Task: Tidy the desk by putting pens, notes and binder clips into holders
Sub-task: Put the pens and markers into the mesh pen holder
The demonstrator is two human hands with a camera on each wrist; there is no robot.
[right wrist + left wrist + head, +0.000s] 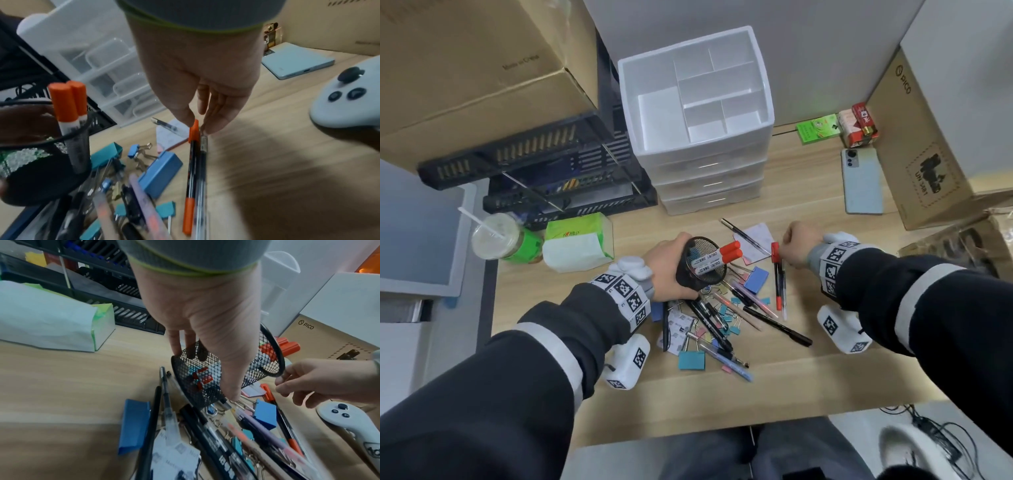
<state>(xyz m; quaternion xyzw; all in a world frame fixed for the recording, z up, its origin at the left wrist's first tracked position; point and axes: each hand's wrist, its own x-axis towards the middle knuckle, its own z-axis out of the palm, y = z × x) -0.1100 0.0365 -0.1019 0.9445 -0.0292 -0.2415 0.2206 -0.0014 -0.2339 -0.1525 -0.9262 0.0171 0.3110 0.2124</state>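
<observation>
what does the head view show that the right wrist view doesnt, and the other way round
Only the head view: the organizer's empty top compartments, the cup with a straw, the tissue pack, and the left hand gripping the tilted mesh cup.
Only the right wrist view: the right hand's fingertips pinching the ends of a red pen and a clear pen.
Both: two red-capped markers in the mesh cup, the phone, scattered binder clips.

Light wood desk against white wall, cardboard boxes at its back corners, grey floor below.
</observation>
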